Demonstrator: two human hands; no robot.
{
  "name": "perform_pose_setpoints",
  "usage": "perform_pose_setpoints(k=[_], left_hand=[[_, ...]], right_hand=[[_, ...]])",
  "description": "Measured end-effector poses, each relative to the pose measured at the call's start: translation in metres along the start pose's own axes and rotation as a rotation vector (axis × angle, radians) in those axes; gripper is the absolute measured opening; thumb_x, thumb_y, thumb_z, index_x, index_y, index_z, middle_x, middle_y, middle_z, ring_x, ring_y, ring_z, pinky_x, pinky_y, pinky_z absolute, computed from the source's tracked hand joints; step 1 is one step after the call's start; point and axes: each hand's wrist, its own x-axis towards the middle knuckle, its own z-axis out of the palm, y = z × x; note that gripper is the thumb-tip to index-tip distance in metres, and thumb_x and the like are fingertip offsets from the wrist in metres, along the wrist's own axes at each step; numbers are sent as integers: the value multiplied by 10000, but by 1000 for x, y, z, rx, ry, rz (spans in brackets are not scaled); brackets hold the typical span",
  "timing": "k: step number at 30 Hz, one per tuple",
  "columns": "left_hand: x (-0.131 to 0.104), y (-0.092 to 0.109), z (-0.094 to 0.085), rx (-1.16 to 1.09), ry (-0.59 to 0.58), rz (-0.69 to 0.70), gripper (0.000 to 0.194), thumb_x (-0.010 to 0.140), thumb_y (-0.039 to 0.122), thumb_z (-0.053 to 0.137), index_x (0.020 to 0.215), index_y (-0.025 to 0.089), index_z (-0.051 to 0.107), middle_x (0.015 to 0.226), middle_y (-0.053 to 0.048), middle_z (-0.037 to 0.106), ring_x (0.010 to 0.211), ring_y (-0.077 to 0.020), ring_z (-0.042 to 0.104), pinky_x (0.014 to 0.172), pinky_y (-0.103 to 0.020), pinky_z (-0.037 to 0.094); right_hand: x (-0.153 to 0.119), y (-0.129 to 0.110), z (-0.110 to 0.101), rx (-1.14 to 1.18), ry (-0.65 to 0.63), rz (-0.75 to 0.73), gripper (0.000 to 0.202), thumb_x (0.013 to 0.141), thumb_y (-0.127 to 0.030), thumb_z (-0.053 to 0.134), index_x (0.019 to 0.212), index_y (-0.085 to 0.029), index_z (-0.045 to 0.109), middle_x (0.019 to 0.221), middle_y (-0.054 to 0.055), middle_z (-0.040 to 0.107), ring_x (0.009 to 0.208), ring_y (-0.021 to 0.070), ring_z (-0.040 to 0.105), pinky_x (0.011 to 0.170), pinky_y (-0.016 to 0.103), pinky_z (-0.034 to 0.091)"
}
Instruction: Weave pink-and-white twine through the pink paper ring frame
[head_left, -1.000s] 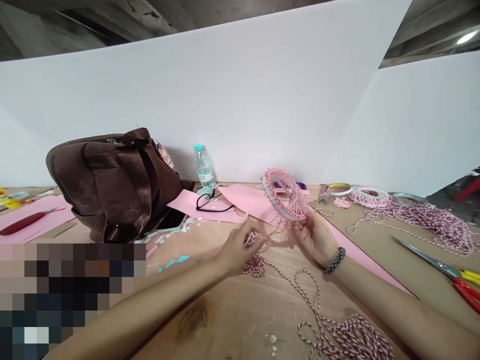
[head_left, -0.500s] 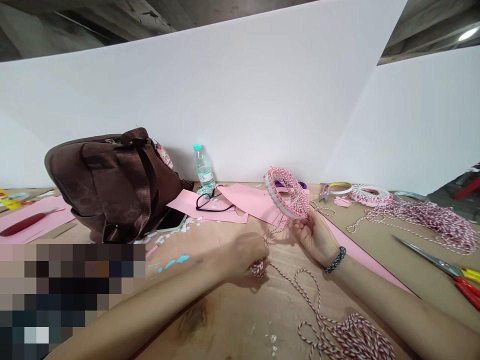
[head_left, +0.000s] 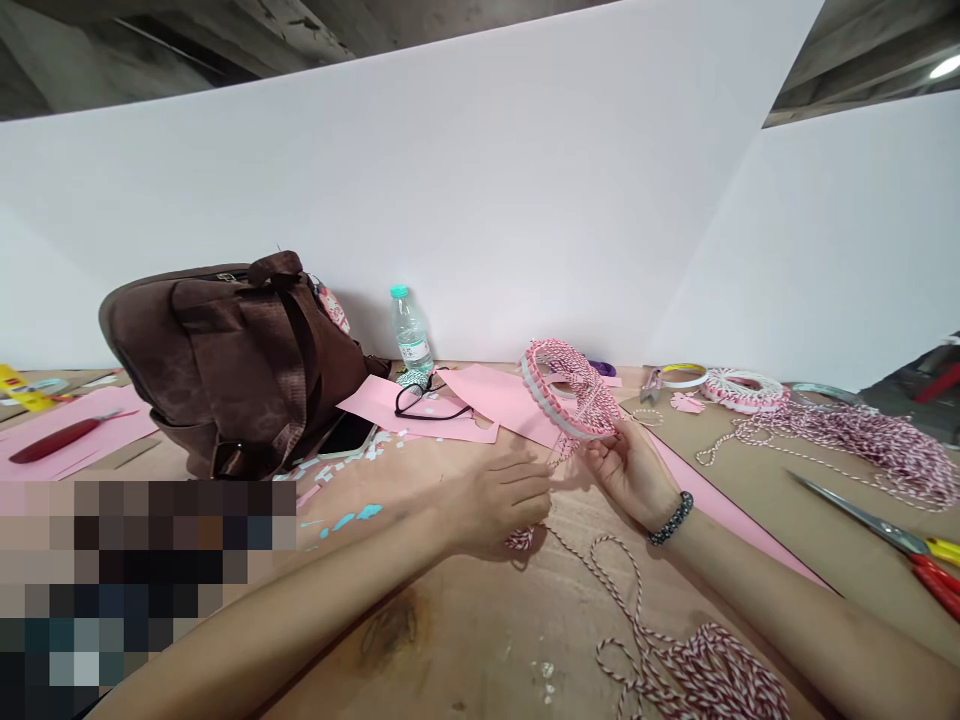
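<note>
My right hand (head_left: 630, 468) grips the lower edge of a ring (head_left: 536, 390) with a white band, pink notched rims and red-and-white cord strung across it. The ring is tilted up off the table. Just left of it, my left hand (head_left: 504, 503) is closed around a small bundle of the same twisted cord (head_left: 520, 539), partly hidden under the fingers. A strand runs from this hand up to the ring, and another trails down to a loose heap of cord (head_left: 724, 670) at the front.
A brown backpack (head_left: 225, 370) and a water bottle (head_left: 410, 335) stand by the white wall. Pink paper (head_left: 480, 395) lies behind my hands. To the right are scissors (head_left: 862, 515), a second ring (head_left: 742, 392) and more cord (head_left: 877, 445). A red-handled tool (head_left: 56, 440) rests far left.
My left hand has moved slightly right and turned, its back now showing more, still around the cord bundle. The ring has tilted a little to the left in my right hand.
</note>
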Motion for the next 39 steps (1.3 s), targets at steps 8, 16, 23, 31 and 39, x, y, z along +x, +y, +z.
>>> perform_pose_setpoints(k=[8, 16, 23, 31, 39], left_hand=[[-5, -5, 9, -56, 166, -694, 172, 841, 321, 522, 956, 215, 593, 584, 35, 552, 546, -148, 507, 592, -249, 393], [-5, -5, 9, 105, 103, -660, 197, 893, 301, 454, 1014, 206, 577, 715, 7, 598, 636, -152, 558, 623, -248, 408], [-6, -9, 9, 195, 67, -549, 184, 881, 238, 487, 896, 210, 668, 856, -49, 662, 804, -193, 613, 702, -293, 443], [-2, -2, 4, 205, 39, 238, 148, 734, 195, 571, 881, 191, 563, 956, -122, 660, 1025, -255, 576, 918, -403, 437], [-9, 3, 19, -132, 147, -460, 162, 786, 302, 564, 792, 208, 432, 684, 16, 535, 582, -125, 482, 568, -252, 398]], right_hand=[[4, -2, -5, 4, 7, -44, 146, 846, -147, 520, 702, -175, 517, 500, -24, 574, 467, 92, 581, 466, 168, 529], [8, -2, -7, -10, -3, -43, 157, 842, -175, 544, 688, -178, 510, 507, -25, 577, 471, 82, 578, 471, 158, 528], [6, 1, -8, -69, -71, -53, 78, 776, -182, 643, 750, -153, 575, 574, -24, 628, 452, 73, 578, 443, 146, 520], [0, 4, -6, -176, -203, -71, 172, 712, -260, 744, 752, -156, 612, 591, -41, 617, 437, 58, 524, 427, 150, 500], [-2, 4, -5, -297, -201, -87, 229, 709, -316, 759, 697, -167, 585, 557, -56, 535, 449, 46, 454, 396, 127, 447]])
